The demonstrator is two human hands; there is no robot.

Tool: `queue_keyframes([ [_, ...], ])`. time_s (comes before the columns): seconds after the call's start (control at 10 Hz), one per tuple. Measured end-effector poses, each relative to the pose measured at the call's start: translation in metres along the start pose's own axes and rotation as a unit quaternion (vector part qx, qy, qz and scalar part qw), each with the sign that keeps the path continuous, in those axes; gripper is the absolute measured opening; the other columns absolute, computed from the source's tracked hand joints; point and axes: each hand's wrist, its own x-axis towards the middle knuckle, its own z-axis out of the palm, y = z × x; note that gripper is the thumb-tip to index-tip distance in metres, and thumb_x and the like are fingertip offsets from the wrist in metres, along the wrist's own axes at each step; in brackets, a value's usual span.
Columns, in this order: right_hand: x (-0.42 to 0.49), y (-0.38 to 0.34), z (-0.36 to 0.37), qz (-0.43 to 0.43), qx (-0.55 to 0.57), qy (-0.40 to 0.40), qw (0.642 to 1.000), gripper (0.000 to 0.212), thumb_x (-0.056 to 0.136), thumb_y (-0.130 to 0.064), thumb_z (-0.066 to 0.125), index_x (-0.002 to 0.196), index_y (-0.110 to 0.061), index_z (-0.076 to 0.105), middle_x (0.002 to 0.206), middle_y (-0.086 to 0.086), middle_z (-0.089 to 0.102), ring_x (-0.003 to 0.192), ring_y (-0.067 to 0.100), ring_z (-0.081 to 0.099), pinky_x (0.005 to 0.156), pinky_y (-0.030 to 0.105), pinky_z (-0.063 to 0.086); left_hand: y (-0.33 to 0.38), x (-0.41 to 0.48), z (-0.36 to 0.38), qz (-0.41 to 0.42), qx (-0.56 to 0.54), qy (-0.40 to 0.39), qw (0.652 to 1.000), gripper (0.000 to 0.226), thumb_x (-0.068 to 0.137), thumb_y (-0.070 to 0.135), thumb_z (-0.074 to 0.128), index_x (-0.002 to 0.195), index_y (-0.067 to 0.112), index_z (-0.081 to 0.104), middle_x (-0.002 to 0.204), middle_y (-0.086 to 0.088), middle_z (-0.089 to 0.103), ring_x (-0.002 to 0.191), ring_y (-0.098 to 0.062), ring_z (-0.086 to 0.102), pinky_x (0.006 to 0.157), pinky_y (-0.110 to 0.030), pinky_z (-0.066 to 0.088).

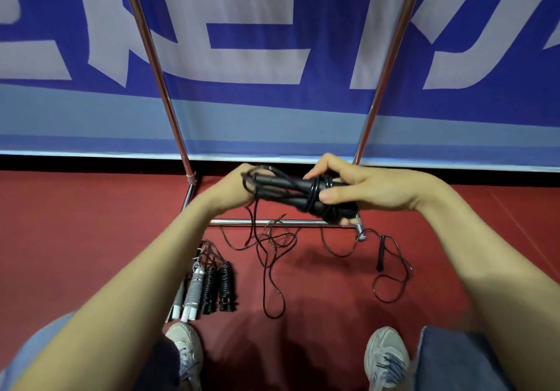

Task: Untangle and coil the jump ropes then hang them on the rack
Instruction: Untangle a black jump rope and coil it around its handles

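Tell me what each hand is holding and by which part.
Both hold one black jump rope. The right hand pinches its paired handles where the cord is wound round them; the left hand grips the handles' other end, with loose cord loops.

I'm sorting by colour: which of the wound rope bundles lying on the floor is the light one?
The white-and-grey bundle, at the left of the row, just ahead of the left shoe. The black bundles lie to its right.

Red floor [91, 239], 3 coiled ropes [209, 287], loose black rope [274, 269], rack base [272, 222]
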Motion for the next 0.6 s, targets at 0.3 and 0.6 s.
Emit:
queue_keyframes([
  [0.3,0.033,0.025,0.019,0.095,-0.265,0.032,0.959,0.045,0.089,-0.041,0.064,0.128,-0.028,0.045,0.105,-0.003,0.057,0.092,0.019,0.054,0.086,0.035,0.044,0.022,0.006,0.017,-0.084,0.025,-0.006,0.996,0.016,0.073,0.021,0.082,0.076,0.01,0.072,0.056,0.005,0.052,0.051,-0.005,0.037,0.053,-0.017,0.031],
  [0.6,0.04,0.02,0.017,0.079,-0.285,0.131,0.946,0.049,0.095,-0.035,0.053,0.138,-0.043,0.031,0.082,-0.008,0.058,0.069,0.013,0.057,0.069,0.031,0.045,0.034,0.002,0.024,0.014,0.276,0.149,0.95,0.015,0.088,0.03,0.066,0.098,0.022,0.074,0.086,0.004,0.071,0.085,-0.012,0.064,0.07,-0.026,0.046],
])
